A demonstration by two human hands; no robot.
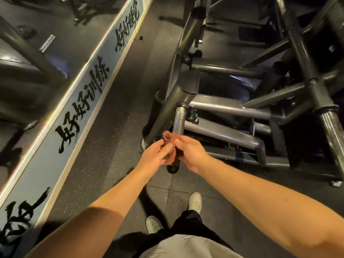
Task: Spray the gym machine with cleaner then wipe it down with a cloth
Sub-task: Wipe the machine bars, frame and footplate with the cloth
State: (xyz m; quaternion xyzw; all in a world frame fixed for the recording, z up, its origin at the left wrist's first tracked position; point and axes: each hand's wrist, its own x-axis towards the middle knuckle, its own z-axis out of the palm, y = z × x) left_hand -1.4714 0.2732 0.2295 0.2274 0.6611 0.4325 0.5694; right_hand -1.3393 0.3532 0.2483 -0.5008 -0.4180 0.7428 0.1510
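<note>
Plain reddish-brown cloth (168,144); dark grey gym machine (223,107) with a bright silver peg (178,120) capped in black. Floor (115,127): charcoal, finely flecked with pale speckles. Wall band (74,116): pale blue-grey, cream-edged, bearing black brush-stroke characters; shoes (195,202) off-white, trousers (189,222) black.

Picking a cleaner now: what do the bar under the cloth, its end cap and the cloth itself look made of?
The bar looks like polished metal, likely chrome-plated steel, given its bright streaked reflections. The end cap is dull black, probably rubber or plastic. The cloth is soft reddish-brown fabric, bunched in limp folds; the weave is too small to tell.
</note>
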